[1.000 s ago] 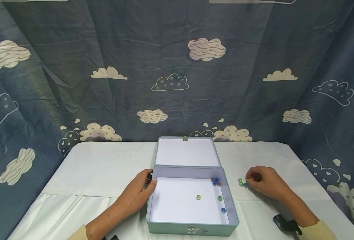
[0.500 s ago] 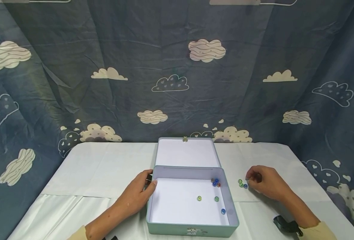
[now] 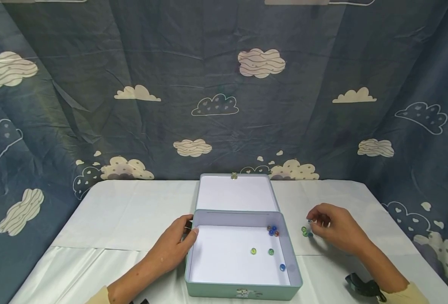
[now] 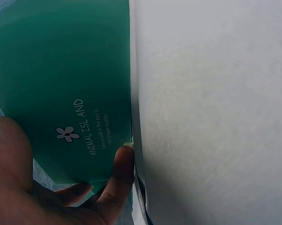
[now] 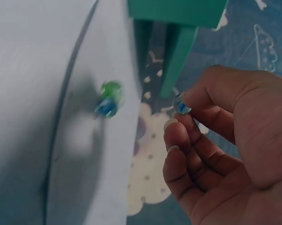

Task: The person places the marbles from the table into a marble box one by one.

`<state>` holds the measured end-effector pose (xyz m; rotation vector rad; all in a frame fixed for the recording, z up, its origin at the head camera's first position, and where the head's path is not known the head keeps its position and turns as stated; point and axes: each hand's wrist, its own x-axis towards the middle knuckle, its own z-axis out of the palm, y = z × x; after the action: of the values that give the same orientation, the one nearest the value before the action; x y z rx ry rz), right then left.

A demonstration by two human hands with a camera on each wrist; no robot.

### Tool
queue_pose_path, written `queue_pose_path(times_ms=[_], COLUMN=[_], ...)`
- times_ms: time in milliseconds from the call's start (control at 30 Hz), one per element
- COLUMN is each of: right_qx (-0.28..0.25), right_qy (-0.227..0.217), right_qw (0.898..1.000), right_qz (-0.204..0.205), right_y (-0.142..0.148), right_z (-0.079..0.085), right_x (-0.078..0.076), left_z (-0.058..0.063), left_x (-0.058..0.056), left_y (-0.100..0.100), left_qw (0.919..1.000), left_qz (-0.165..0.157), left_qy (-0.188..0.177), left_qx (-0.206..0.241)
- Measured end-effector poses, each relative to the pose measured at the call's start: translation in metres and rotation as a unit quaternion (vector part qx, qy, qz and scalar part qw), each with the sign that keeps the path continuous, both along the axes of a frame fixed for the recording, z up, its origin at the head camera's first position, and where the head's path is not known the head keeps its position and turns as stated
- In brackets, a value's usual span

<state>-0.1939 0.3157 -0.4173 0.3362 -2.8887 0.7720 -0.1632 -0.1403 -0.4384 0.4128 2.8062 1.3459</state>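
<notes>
A green tin box (image 3: 243, 289) with a pale inside stands with its lid (image 3: 237, 192) folded back. Its left side is held by my left hand (image 3: 167, 245), thumb at the rim and fingertips low on the lettered green wall (image 4: 51, 70). My right hand (image 3: 338, 226) pinches a clear glass marble with blue in it (image 5: 181, 106) between thumb and fingers, raised above the table. Just below that hand lie green marbles (image 3: 304, 229) and a blue one (image 3: 310, 234). Inside the box are a yellow-green marble (image 3: 253, 251), a green one (image 3: 271, 252) and a blue one (image 3: 282, 267).
A cluster of blue and brownish marbles (image 3: 271, 232) sits by the box's far right corner. White cloth (image 3: 133, 215) covers the table. Behind it hangs a dark curtain (image 3: 163, 122) with cloud prints. A black strap device (image 3: 362, 287) is on the right wrist.
My right hand has risen from beside the small group on the table, lifting the pinched marble. In the box the green marble has rolled left. The left hand stays put.
</notes>
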Motion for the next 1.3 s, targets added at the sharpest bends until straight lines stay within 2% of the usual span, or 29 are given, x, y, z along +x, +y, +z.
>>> queue_pose_path(times_ms=[333, 667, 1067, 1300], right_qx=[-0.014, -0.038, -0.056, -0.059], right_qy=[0.061, 0.108, 0.108, 0.085], right_qw=[0.997, 0.991, 0.986, 0.987], right_qz=[0.035, 0.072, 0.115, 0.119], right_y=[-0.022, -0.043, -0.064, -0.074], right_z=[0.021, 0.025, 0.022, 0.021], right_x=[0.015, 0.029, 0.039, 0.045], left_z=[0.0, 0.0, -0.001, 0.0], left_x=[0.001, 0.0, 0.001, 0.0], left_y=[0.0, 0.0, 0.0, 0.0], left_qw=[1.0, 1.0, 1.0, 1.0], left_qz=[0.0, -0.001, 0.003, 0.0], left_qy=[0.001, 0.0, -0.003, 0.0], left_qx=[-0.002, 0.004, 0.0, 0.003])
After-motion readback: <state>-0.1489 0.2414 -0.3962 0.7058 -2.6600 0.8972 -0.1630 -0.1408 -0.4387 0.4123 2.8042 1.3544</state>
